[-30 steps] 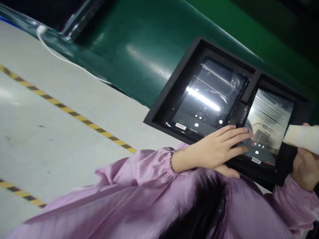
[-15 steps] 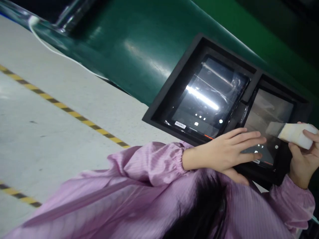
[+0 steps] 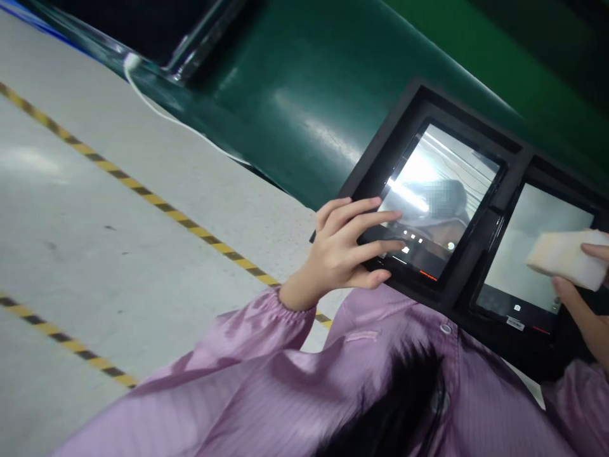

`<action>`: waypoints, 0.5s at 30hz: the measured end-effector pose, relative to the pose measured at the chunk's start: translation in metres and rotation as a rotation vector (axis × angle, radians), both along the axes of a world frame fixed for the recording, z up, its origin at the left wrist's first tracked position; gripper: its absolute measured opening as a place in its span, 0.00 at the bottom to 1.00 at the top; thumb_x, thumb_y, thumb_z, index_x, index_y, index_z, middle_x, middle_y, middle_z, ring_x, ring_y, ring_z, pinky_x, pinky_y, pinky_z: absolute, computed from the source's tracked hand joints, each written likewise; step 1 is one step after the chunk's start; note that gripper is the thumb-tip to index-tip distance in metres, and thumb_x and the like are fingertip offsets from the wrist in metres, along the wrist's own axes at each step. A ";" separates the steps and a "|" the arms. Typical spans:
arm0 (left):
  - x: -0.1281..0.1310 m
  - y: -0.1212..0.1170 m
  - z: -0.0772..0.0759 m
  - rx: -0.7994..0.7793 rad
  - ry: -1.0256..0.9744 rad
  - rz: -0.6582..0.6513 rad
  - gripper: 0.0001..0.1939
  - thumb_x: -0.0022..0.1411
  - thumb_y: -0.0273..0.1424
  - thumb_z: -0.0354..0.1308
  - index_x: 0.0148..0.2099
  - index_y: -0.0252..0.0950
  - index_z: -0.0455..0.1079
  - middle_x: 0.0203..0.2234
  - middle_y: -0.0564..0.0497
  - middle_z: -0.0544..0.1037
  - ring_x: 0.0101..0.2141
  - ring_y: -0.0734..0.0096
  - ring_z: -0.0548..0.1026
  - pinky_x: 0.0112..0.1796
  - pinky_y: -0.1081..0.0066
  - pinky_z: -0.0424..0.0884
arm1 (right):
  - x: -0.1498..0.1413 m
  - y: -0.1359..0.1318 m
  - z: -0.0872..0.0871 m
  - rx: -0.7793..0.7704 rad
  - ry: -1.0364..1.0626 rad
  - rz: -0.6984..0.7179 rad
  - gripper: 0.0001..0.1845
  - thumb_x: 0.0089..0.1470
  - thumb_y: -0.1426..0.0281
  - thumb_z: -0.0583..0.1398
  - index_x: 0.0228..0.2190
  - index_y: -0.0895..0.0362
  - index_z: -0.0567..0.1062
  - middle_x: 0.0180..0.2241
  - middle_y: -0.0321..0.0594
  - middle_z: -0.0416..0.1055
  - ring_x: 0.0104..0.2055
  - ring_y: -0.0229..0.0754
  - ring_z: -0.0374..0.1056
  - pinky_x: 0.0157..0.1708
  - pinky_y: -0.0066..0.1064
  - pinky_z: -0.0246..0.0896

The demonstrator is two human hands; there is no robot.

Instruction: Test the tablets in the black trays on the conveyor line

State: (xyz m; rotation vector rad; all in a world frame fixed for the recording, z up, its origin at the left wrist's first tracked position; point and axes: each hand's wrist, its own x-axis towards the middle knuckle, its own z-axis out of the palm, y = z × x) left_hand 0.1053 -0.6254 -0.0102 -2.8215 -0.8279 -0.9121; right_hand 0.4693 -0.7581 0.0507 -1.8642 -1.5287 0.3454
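The left hand (image 3: 343, 247) rests spread fingers on the near-left corner of the left tablet (image 3: 440, 200), whose long axis runs away up-right in the black tray (image 3: 380, 149). The right hand (image 3: 583, 304) pinches a white sponge (image 3: 566, 257) over the right tablet (image 3: 528, 254), beside the green belt (image 3: 295, 95).

two tablets (image 3: 440, 203) (image 3: 533, 254) lie side by side in a tray (image 3: 380, 158) on the conveyor belt (image 3: 285, 82).
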 end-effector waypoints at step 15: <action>0.003 -0.001 0.006 -0.031 0.032 -0.079 0.17 0.75 0.40 0.52 0.38 0.52 0.81 0.46 0.59 0.87 0.54 0.61 0.80 0.63 0.55 0.66 | -0.063 0.057 -0.031 0.108 0.104 0.289 0.21 0.62 0.70 0.69 0.54 0.45 0.75 0.58 0.42 0.72 0.59 0.50 0.73 0.52 0.45 0.77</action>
